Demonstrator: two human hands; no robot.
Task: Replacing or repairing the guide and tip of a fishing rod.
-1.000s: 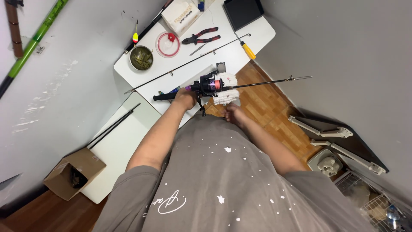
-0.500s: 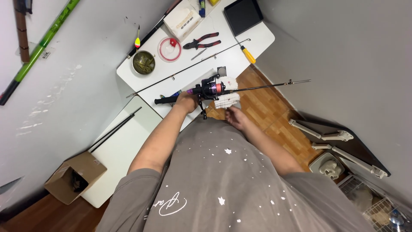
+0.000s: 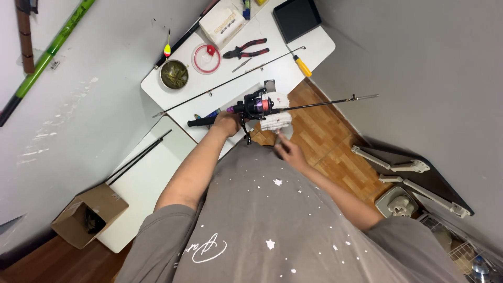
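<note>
My left hand (image 3: 226, 124) grips the black handle of a fishing rod (image 3: 314, 104), just behind its purple and red spinning reel (image 3: 255, 107). The rod is held level above the edge of a white table (image 3: 314, 44), with its thin tip pointing right over the wooden floor. A white cloth (image 3: 276, 121) hangs beside the reel. My right hand (image 3: 287, 152) is blurred, a little below the cloth and apart from it. Whether it holds anything is unclear.
On the table lie a thin rod section (image 3: 230, 81), red-handled pliers (image 3: 246, 50), a yellow-handled screwdriver (image 3: 303, 67), a brass bowl (image 3: 174, 74), a round clear case (image 3: 206, 57), a white box (image 3: 225, 23) and a black tray (image 3: 297, 18). A lower white table (image 3: 141, 183) carries black rods; an open cardboard box (image 3: 89, 215) stands beside it.
My right hand has drawn back from the cloth and reel toward my body. The left hand keeps its grip on the rod, which stays almost still.
</note>
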